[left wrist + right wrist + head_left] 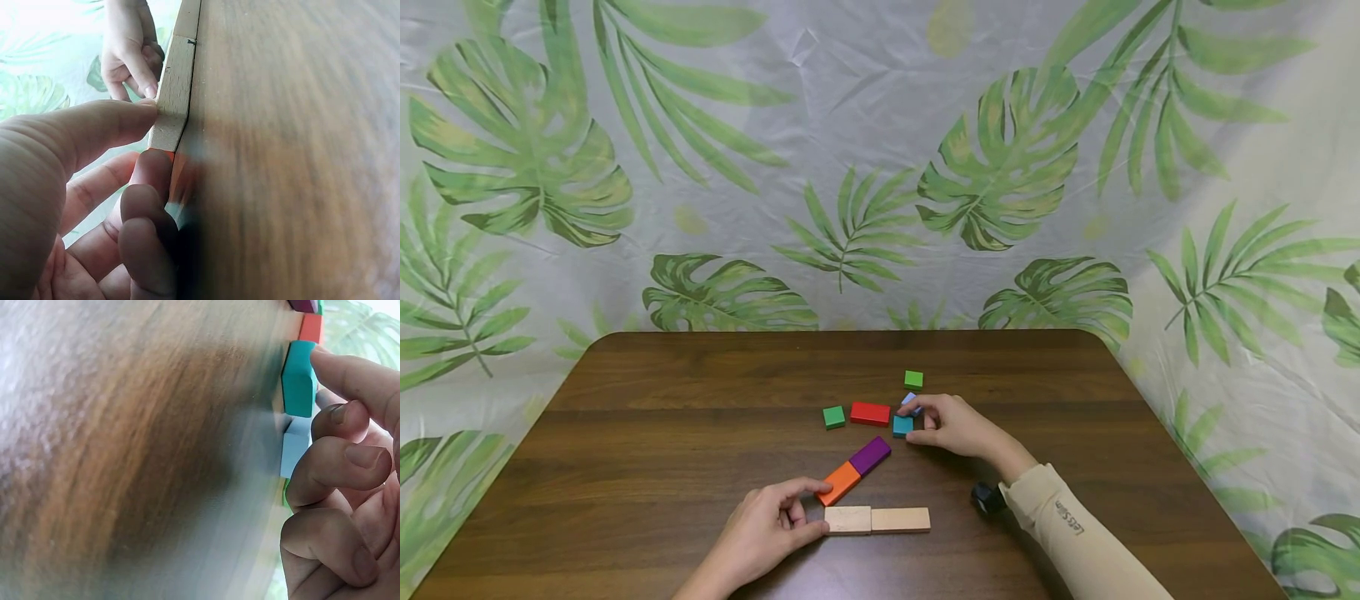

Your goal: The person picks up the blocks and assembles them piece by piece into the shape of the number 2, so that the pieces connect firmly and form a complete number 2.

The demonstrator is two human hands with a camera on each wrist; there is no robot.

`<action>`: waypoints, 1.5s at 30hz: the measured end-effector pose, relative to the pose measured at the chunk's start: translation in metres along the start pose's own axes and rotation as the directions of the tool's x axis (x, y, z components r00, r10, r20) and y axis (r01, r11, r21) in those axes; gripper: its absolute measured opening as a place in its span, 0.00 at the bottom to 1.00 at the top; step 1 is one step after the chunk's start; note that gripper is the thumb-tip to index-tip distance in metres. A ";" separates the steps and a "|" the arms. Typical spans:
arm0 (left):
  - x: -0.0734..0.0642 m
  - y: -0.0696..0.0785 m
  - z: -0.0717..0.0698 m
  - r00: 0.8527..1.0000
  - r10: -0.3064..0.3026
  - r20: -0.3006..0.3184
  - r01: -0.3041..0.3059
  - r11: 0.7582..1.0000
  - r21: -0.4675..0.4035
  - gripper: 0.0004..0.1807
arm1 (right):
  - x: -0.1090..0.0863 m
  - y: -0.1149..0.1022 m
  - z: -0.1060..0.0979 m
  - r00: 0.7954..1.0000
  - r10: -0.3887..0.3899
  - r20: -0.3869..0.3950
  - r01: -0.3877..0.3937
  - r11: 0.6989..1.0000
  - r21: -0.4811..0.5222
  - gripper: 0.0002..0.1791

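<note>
Right hand seemingly pinching teal block.

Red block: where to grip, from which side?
Probably pinch the red block mid-length across its long sides, from above. It lies flat, wider than deep in the head view; the darker green block and teal block crowd its short ends, while bare table borders both long sides.
</note>
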State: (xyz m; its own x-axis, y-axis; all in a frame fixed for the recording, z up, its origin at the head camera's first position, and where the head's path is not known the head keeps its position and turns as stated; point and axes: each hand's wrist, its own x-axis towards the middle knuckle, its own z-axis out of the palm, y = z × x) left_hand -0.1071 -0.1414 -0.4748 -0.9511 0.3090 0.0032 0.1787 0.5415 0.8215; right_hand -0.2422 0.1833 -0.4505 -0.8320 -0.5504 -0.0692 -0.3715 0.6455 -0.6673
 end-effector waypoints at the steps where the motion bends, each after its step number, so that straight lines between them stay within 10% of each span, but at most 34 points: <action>1: 0.000 0.000 0.000 1.000 -0.002 0.001 0.002 1.000 0.000 0.21 | 0.000 0.000 0.000 1.000 0.002 0.000 -0.002 1.000 0.001 0.18; 45: 0.001 -0.001 0.000 1.000 -0.009 0.010 0.009 1.000 -0.011 0.21 | -0.001 0.006 0.007 0.999 0.025 -0.033 -0.025 1.000 0.010 0.16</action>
State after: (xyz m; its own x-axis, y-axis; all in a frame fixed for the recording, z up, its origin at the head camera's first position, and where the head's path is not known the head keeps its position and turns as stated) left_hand -0.1078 -0.1416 -0.4755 -0.9501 0.3117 -0.0092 0.1678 0.5357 0.8276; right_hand -0.2406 0.1837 -0.4598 -0.8544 -0.5159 -0.0615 -0.3463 0.6537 -0.6729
